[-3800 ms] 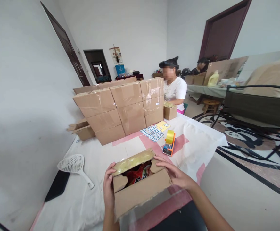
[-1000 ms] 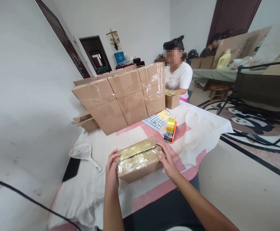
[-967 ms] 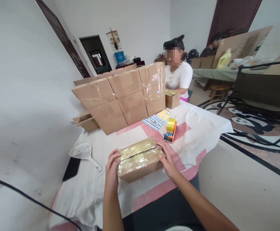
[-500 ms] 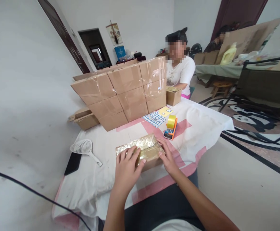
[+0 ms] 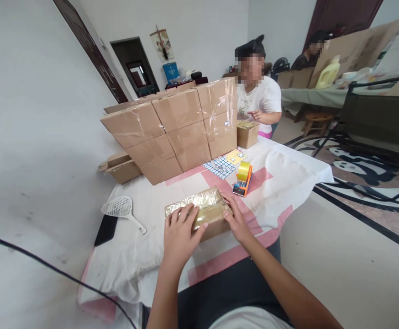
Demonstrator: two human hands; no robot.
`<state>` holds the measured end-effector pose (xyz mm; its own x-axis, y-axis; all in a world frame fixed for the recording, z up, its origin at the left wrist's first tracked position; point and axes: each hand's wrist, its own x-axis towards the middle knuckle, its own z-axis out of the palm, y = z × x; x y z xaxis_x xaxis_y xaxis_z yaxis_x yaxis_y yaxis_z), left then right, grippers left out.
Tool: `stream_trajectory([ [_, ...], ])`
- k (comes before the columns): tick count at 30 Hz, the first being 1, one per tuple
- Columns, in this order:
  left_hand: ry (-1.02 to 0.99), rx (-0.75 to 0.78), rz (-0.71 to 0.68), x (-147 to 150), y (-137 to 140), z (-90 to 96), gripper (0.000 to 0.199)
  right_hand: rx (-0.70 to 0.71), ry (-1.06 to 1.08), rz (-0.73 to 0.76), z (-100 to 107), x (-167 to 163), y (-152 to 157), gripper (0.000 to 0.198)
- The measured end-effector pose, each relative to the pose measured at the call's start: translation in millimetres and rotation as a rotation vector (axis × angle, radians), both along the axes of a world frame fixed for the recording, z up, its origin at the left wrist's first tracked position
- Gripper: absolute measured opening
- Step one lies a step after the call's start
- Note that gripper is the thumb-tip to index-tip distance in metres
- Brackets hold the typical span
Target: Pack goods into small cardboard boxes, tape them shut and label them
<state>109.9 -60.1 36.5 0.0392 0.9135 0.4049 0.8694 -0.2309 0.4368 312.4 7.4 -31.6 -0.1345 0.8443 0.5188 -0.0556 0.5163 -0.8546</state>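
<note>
A small cardboard box (image 5: 216,227) lies in front of me, its top covered with shiny gold-brown packing tape (image 5: 204,203). My left hand (image 5: 182,228) rests on its left part, fingers spread over the taped top and thumb toward the near edge. Around the right end curls my right hand (image 5: 234,219), with the thumb at the near top edge and the fingertips partly hidden. Beyond the box stands an orange tape dispenser (image 5: 247,183) carrying a yellow roll of tape (image 5: 244,170). Left of the box is a white slotted skimmer (image 5: 124,211).
Stacked cardboard boxes (image 5: 186,132) form a wall at the back of the table. An open box (image 5: 122,170) sits at their left and a taped box (image 5: 247,136) at their right, near a seated person (image 5: 263,98). A black cable (image 5: 49,272) crosses the lower left.
My hands stay on the box almost unmoved. The seated person across the table has raised a hand above the taped box. The view has shifted slightly.
</note>
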Motion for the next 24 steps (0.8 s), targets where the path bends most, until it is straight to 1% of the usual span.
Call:
stream_trajectory([
  [2,-0.046,0.025,-0.011,-2,1,-2.3,0.047,-0.007,-0.033,0.01,-3,4,-1,0.052],
  [4,-0.062,0.026,-0.018,-4,1,-3.6,0.047,0.0,-0.048,-0.036,-8,14,2,0.053],
  [5,-0.054,0.017,-0.02,-4,1,-3.9,0.048,0.003,-0.038,-0.105,-11,21,7,0.051],
  [7,-0.023,0.0,-0.022,-5,2,-4.2,0.054,-0.041,0.028,-0.318,-16,39,27,0.049],
  [9,-0.001,0.005,-0.033,-6,3,-4.5,0.06,-0.166,0.136,-0.514,-19,58,59,0.052],
  [10,0.005,0.019,-0.038,-7,4,-4.8,0.062,-0.238,0.189,-0.563,-20,66,77,0.056],
  [11,0.017,0.034,-0.043,-9,5,-5.4,0.063,-0.285,0.218,-0.574,-20,72,96,0.059],
  [13,0.069,0.056,-0.049,-17,11,-7.4,0.062,-0.324,0.235,-0.54,-18,78,129,0.061],
  [14,0.101,0.064,-0.047,-22,16,-8.9,0.063,-0.324,0.223,-0.509,-17,78,141,0.059],
  [16,0.142,0.09,-0.024,-36,27,-12.7,0.062,-0.323,0.196,-0.458,-17,73,156,0.054],
  [18,0.135,0.127,0.036,-50,41,-16.7,0.06,-0.315,0.161,-0.434,-20,66,160,0.05],
  [21,0.089,0.151,0.111,-63,57,-20.9,0.058,-0.286,0.112,-0.441,-28,59,157,0.048],
  [24,0.04,0.153,0.099,-67,64,-21.3,0.056,-0.229,0.073,-0.427,-35,59,155,0.047],
])
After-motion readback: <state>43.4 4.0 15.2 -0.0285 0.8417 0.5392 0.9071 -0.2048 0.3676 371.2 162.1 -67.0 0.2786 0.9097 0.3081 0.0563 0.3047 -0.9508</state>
